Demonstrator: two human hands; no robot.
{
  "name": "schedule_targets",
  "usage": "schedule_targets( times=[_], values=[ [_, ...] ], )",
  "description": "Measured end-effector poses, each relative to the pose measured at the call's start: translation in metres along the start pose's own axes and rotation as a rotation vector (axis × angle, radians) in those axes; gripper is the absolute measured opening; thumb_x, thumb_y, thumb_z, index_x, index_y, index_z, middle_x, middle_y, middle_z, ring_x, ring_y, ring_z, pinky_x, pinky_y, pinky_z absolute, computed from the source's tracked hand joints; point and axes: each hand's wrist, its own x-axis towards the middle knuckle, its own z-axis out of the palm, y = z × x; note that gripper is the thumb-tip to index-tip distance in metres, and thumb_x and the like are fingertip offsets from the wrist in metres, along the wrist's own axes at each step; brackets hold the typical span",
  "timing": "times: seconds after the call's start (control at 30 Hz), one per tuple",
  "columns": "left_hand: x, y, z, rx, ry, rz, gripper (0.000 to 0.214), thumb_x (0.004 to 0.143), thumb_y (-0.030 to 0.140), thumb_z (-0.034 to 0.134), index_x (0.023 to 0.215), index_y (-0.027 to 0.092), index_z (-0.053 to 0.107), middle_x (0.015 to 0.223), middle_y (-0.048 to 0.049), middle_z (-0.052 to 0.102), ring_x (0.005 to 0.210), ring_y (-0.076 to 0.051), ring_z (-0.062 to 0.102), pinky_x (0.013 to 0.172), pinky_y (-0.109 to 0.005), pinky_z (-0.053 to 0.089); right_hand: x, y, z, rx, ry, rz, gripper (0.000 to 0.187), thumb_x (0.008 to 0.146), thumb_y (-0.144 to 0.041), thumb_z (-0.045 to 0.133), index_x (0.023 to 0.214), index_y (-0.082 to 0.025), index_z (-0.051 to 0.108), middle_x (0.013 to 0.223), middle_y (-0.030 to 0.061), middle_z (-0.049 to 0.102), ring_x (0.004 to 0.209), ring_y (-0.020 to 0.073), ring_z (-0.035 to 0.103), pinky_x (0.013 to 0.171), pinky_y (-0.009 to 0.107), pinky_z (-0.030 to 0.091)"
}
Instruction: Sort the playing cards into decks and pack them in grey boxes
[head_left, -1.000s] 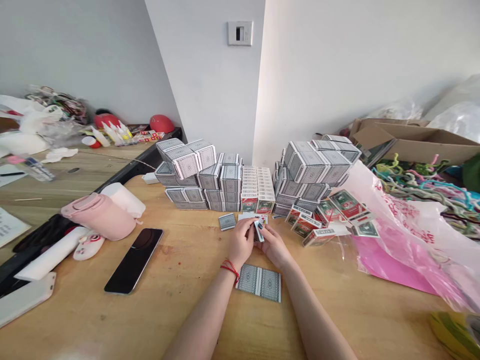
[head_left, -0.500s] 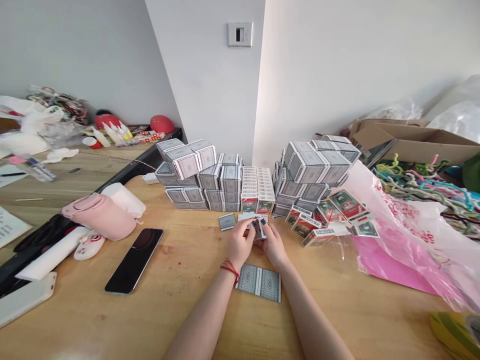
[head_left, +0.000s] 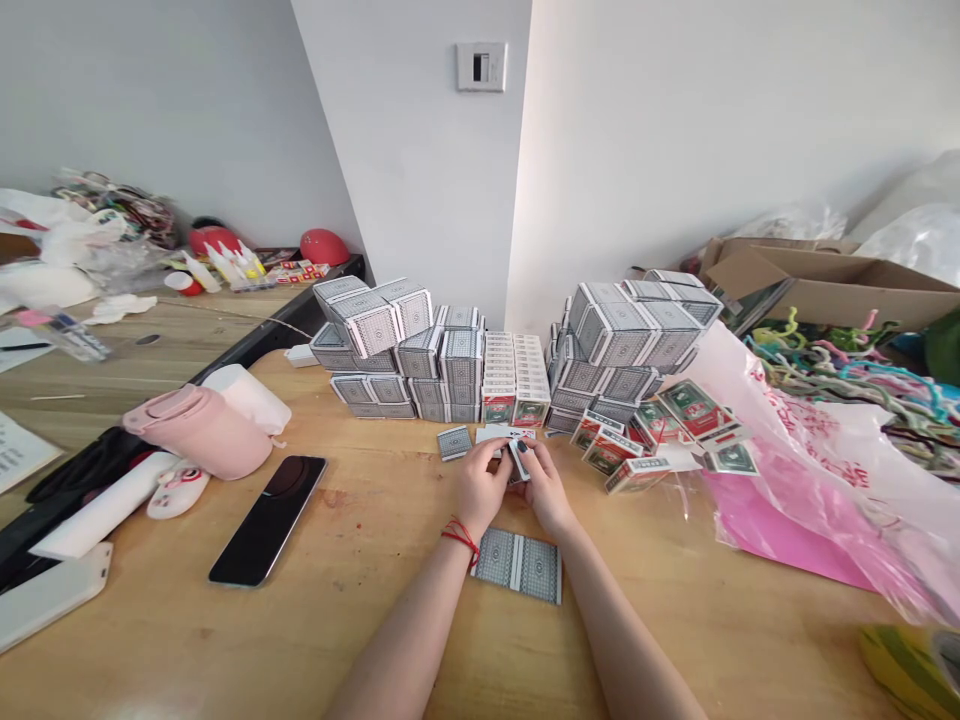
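You are working at a long, light wooden table [head_left: 360,640], set against a pale grey wall corner [head_left: 405,170]. Two large walls of grey-patterned card packets are rising from the tabletop: one stack [head_left: 397,350] stands ahead and to the left, and the other [head_left: 622,345] stands ahead and to the right. Between them, a block of white-and-red boxes [head_left: 510,375] is standing in tight rows. Loose green-and-red boxes [head_left: 637,440] are lying beside the right stack, near a crumpled pink-and-white plastic bag [head_left: 795,500]. On the left, a black smartphone [head_left: 266,520] is lying beside a soft pink pouch [head_left: 196,432].

Closer in, a flat pair of grey-patterned packets [head_left: 517,565] is lying just below your wrists, and a single small grey packet [head_left: 454,443] is lying just beyond your left hand [head_left: 481,490]. Your left hand and right hand [head_left: 547,490] are both closed around a small white-edged card packet [head_left: 517,463], held just above the table between them, so you are handling that packet now. Your fingers hide much of it. Compared with a second ago, your right fingertips are sitting further over the packet, while the stacks are staying put.
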Motion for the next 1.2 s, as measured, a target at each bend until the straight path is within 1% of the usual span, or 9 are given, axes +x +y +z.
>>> schedule_targets(
  times=[0.27,0.4,0.53,0.67,0.77,0.87,0.93,1.03,1.2],
  values=[
    [-0.003,0.001,0.001,0.036,0.054,-0.023,0.012,0.077,0.023,0.051,0.087,0.020,0.057,0.088,-0.0040,0.064,0.085,-0.016,0.060,0.076,-0.031,0.049,-0.002,-0.001,0.003,-0.104,0.029,-0.055,0.031,0.070,-0.047,0.057,0.091,-0.026,0.050,0.077,-0.0023,0.060,0.061,0.0144,0.056,0.051,0.026,0.045],
    [-0.002,0.001,0.001,0.043,0.074,-0.008,0.010,0.077,0.020,0.051,0.086,0.019,0.055,0.087,-0.0040,0.061,0.087,-0.015,0.057,0.078,-0.032,0.047,-0.003,0.000,0.003,-0.179,0.054,-0.098,0.032,0.072,-0.048,0.054,0.093,-0.024,0.051,0.077,-0.0010,0.060,0.065,0.0159,0.056,0.055,0.026,0.046],
    [0.000,0.001,0.000,0.024,0.057,-0.014,0.022,0.075,0.014,0.049,0.096,0.019,0.052,0.090,-0.0046,0.058,0.086,-0.016,0.055,0.078,-0.032,0.047,0.001,0.002,-0.002,-0.193,0.131,-0.161,0.032,0.072,-0.047,0.054,0.094,-0.023,0.053,0.085,0.0009,0.061,0.076,0.0185,0.057,0.061,0.028,0.047],
    [0.001,0.004,-0.002,0.005,0.036,-0.019,0.032,0.073,0.006,0.045,0.101,0.019,0.052,0.092,-0.0052,0.055,0.087,-0.015,0.053,0.078,-0.032,0.046,0.005,0.004,-0.007,-0.176,0.190,-0.199,0.035,0.070,-0.048,0.056,0.095,-0.024,0.055,0.090,0.0022,0.062,0.079,0.0196,0.057,0.058,0.028,0.047],
    [0.003,0.003,-0.002,0.001,0.101,-0.051,0.026,0.074,0.006,0.044,0.095,0.018,0.055,0.092,-0.0060,0.054,0.086,-0.015,0.053,0.076,-0.031,0.047,0.006,0.004,-0.008,-0.144,0.219,-0.189,0.036,0.070,-0.049,0.055,0.097,-0.024,0.054,0.088,0.0023,0.062,0.076,0.0192,0.058,0.055,0.028,0.047],
    [0.004,-0.001,-0.002,0.007,0.200,-0.131,0.022,0.075,0.009,0.046,0.094,0.017,0.055,0.093,-0.0073,0.054,0.085,-0.016,0.054,0.072,-0.030,0.048,0.005,0.002,-0.009,-0.092,0.245,-0.170,0.035,0.071,-0.049,0.054,0.095,-0.023,0.053,0.084,0.0023,0.063,0.070,0.0186,0.059,0.055,0.028,0.047],
    [0.004,-0.004,-0.002,-0.007,0.227,-0.187,0.021,0.076,0.011,0.046,0.095,0.016,0.054,0.095,-0.0082,0.055,0.085,-0.016,0.055,0.070,-0.029,0.048,0.004,0.000,-0.008,-0.050,0.236,-0.163,0.033,0.072,-0.048,0.054,0.094,-0.023,0.052,0.082,0.0021,0.063,0.068,0.0184,0.060,0.055,0.029,0.048],
    [0.004,-0.006,0.000,-0.067,0.178,-0.221,0.020,0.078,0.014,0.045,0.097,0.016,0.053,0.094,-0.0081,0.057,0.083,-0.015,0.057,0.068,-0.027,0.049,0.002,-0.003,-0.007,0.027,0.201,-0.162,0.031,0.073,-0.046,0.054,0.095,-0.024,0.051,0.082,0.0016,0.063,0.067,0.0185,0.061,0.058,0.031,0.048],
    [0.000,0.000,0.000,-0.163,-0.022,-0.186,0.017,0.078,0.020,0.049,0.095,0.017,0.052,0.091,-0.0053,0.060,0.081,-0.014,0.059,0.073,-0.029,0.049,0.002,-0.005,-0.007,0.081,0.216,-0.178,0.030,0.073,-0.044,0.055,0.094,-0.023,0.051,0.086,0.0021,0.060,0.068,0.0176,0.060,0.059,0.031,0.049]
  ],
)
